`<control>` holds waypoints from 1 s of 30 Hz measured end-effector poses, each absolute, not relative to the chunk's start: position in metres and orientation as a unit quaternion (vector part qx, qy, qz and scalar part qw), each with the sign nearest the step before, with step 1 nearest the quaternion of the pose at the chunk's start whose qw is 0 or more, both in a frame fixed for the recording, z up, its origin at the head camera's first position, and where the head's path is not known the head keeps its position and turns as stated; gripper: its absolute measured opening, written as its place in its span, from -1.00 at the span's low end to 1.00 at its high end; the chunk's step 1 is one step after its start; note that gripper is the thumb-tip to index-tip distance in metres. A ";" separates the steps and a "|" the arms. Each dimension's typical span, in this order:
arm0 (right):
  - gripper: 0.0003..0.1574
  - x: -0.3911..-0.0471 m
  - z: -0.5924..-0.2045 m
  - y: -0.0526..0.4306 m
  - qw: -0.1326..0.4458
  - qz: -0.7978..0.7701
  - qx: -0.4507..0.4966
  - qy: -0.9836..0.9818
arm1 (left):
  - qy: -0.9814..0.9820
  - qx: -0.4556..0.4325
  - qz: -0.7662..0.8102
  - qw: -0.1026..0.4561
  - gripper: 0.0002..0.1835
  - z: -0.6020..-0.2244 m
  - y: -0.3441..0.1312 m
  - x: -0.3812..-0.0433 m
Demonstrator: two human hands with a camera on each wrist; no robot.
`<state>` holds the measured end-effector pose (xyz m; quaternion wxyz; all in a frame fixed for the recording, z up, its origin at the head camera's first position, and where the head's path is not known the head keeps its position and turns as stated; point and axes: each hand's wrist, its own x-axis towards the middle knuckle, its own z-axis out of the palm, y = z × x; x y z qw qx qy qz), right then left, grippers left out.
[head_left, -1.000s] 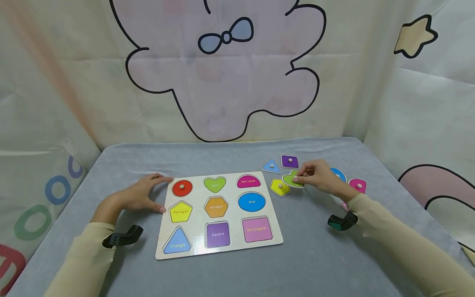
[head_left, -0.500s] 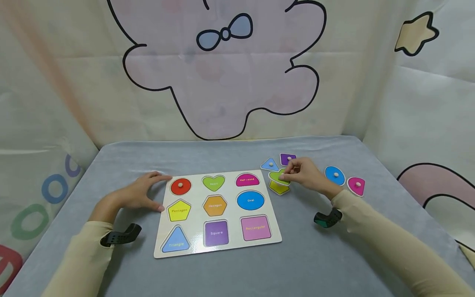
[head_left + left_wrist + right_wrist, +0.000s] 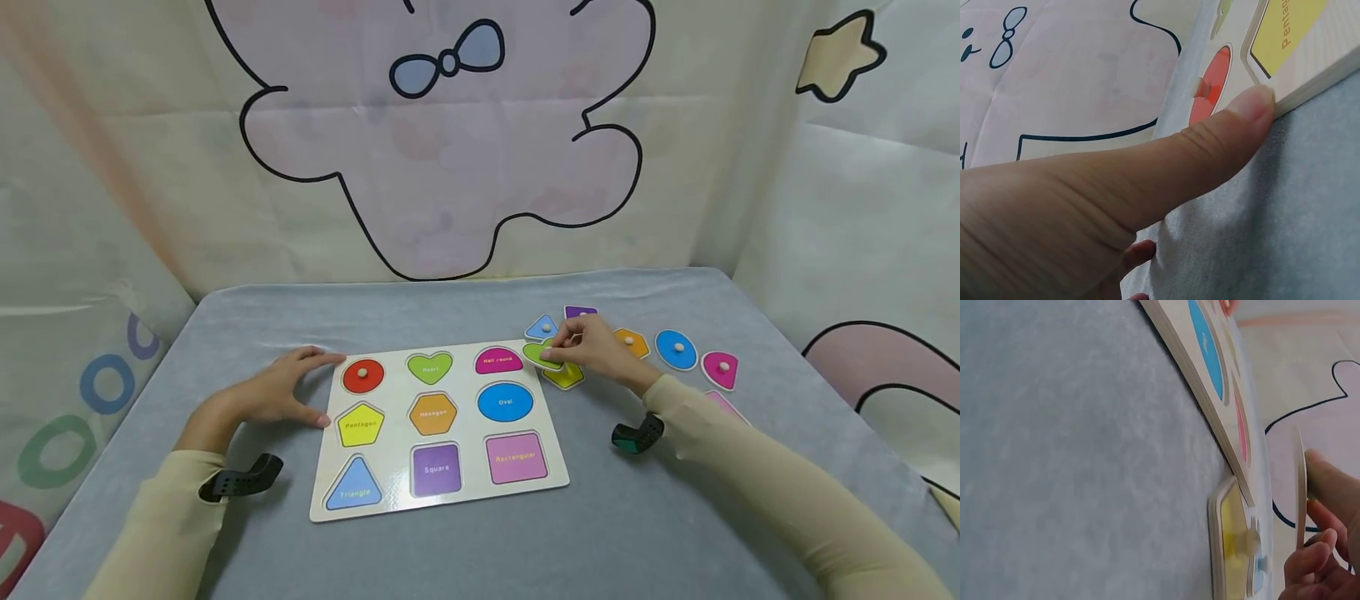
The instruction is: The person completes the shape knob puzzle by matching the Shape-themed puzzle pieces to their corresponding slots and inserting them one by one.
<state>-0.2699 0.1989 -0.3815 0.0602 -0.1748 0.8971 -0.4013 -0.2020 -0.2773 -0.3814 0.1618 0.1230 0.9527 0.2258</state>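
Observation:
In my right hand (image 3: pixel 592 346) I pinch a green heart puzzle piece (image 3: pixel 538 353), held above the table at the board's upper right corner. The right wrist view shows the heart piece (image 3: pixel 1300 487) edge-on between thumb and fingers. A white wooden shape puzzle board (image 3: pixel 468 498) lies flat on the table, with labelled coloured recesses. The red circle piece (image 3: pixel 363 376) with its knob sits in the top left recess. The heart recess (image 3: pixel 430 367) shows its printed base. My left hand (image 3: pixel 273 390) rests at the board's left edge, thumb (image 3: pixel 1235 122) touching the edge beside the pentagon recess.
Beyond the board's right side lie a yellow pentagon piece (image 3: pixel 564 377), blue triangle (image 3: pixel 542 327), purple square (image 3: pixel 580 312), orange hexagon (image 3: pixel 633 342), blue oval (image 3: pixel 677 349) and magenta half-round piece (image 3: pixel 720 369). A pink piece (image 3: pixel 723 405) is partly behind the right sleeve. Grey cloth (image 3: pixel 480 550) covers the table.
My right hand has carried the green heart piece leftward, from beyond the yellow pentagon piece to the board's upper right corner. The left hand has stayed at the board's left edge.

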 end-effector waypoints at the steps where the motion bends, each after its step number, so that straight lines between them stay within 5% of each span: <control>1: -0.76 -0.270 -0.381 0.197 0.064 -0.400 -0.170 0.898 | 0.953 0.124 0.225 0.162 0.10 -0.382 -0.277 -0.202; 30: -0.76 -0.273 -0.371 0.133 0.069 -0.427 -0.167 0.886 | 0.952 0.130 0.226 0.162 0.09 -0.380 -0.278 -0.199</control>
